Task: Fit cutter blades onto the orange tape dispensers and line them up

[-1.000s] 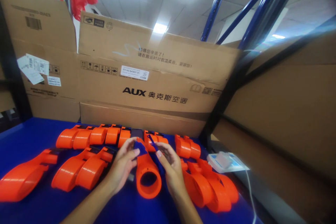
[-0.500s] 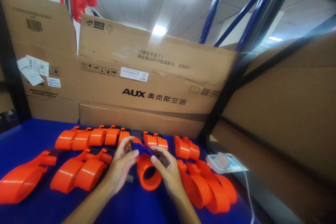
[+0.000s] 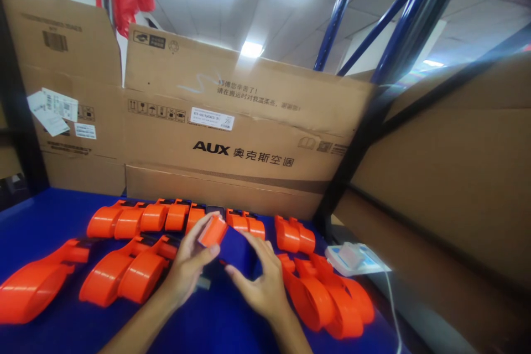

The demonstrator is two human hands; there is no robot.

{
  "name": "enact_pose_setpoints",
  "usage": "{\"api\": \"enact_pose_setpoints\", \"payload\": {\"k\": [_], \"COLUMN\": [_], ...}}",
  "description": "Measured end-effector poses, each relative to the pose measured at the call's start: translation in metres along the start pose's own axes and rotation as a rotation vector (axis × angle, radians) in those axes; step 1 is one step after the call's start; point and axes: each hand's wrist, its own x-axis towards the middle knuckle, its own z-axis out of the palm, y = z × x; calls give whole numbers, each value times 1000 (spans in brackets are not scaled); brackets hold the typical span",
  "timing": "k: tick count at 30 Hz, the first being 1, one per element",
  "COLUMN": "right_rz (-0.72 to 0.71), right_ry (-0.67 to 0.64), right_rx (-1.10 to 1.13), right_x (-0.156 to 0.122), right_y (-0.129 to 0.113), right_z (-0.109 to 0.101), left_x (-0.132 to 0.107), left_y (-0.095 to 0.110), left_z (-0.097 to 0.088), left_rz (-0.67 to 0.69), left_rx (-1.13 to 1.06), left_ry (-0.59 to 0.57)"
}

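My left hand (image 3: 193, 260) is closed around the orange end of an orange-and-dark-blue plastic part (image 3: 213, 231), held above the table. My right hand (image 3: 263, 279) grips the dark blue side, its thumb below and its fingers above. No round opening of this part shows; its far side is hidden. Similar orange ring-shaped pieces with handles surround my hands: a back row (image 3: 154, 215), a pair at the left (image 3: 141, 275), and a cluster of several at the right (image 3: 332, 304). A small greyish piece (image 3: 203, 283) lies beneath my left hand.
The blue tabletop (image 3: 199, 332) carries the pieces. Behind it stands a cardboard wall (image 3: 249, 133). A dark post (image 3: 348, 177) rises at the right back. Near it sits a white-and-blue device (image 3: 357, 259) with a white cable (image 3: 394, 310). One larger-looking orange piece (image 3: 37, 285) lies far left.
The held part has been turned: its round orange opening faced me before, and now an orange end and a dark blue side show. My right thumb has shifted lower and left.
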Motion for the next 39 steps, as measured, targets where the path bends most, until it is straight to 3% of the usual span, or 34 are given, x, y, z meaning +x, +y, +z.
{"api": "enact_pose_setpoints", "payload": {"k": [3, 7, 12, 17, 22, 26, 29, 32, 35, 39], "right_rz": [-128, -230, -264, -244, -101, 91, 205, 349, 422, 179], "right_ry": [41, 61, 72, 70, 60, 44, -54, -154, -157, -91], "right_rx": [-173, -241, -267, -269, -158, 109, 389, 520, 529, 427], "right_x": [1, 1, 0, 0, -2, 1, 2, 0, -3, -2], "right_y": [1, 0, 0, -2, -1, 0, -1, -1, -1, -3], "right_z": [-2, -2, -1, -1, -4, -7, -6, -1, 3, -2], "left_x": [0, 3, 4, 4, 2, -2, -5, -6, -2, 10], "left_y": [-2, -4, -4, -4, -3, 1, 4, 1, -4, -6], "left_z": [-1, -5, -8, -7, -3, 2, 3, 3, 1, -4], "left_rz": [42, 113, 170, 137, 61, 10, -60, -102, -89, -76], "left_rx": [133, 249, 302, 281, 119, -12, 17, 22, 19, -62], "left_ry": [23, 37, 47, 60, 10, -26, -45, -52, 64, 290]}}
